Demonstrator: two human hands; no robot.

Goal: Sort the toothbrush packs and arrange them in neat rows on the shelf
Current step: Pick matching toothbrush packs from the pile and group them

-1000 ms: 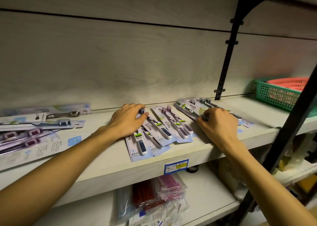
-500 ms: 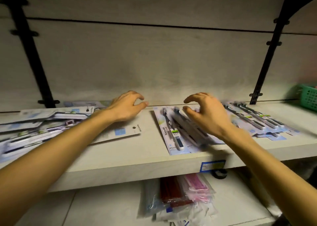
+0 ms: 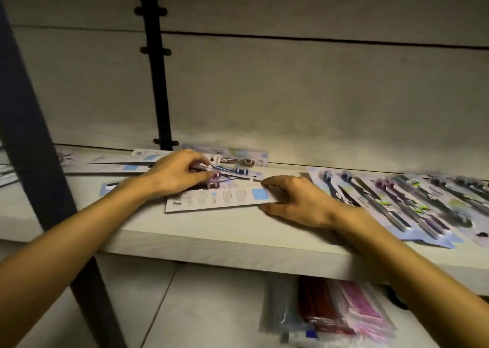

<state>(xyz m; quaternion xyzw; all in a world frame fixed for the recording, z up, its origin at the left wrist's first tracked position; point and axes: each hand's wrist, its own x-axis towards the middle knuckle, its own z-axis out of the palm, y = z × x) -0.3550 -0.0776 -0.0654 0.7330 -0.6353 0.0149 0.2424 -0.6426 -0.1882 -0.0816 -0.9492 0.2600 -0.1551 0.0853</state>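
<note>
From the head camera we see both arms reach over the pale shelf [image 3: 217,231]. The left hand [image 3: 176,172] lies knuckles up on a messy pile of toothbrush packs [image 3: 232,167], its fingers curled down on them. The right hand [image 3: 296,201] pinches the end of a flat pack [image 3: 222,199] lying back side up, thumb below and fingers on top. More packs sit in a row [image 3: 402,202] at the right, blurry and cut off by the edge. A dark post [image 3: 34,141] hides part of the left side. The packs look like thin shiny card. Soft plastic bags [image 3: 330,313] lie below.
</note>
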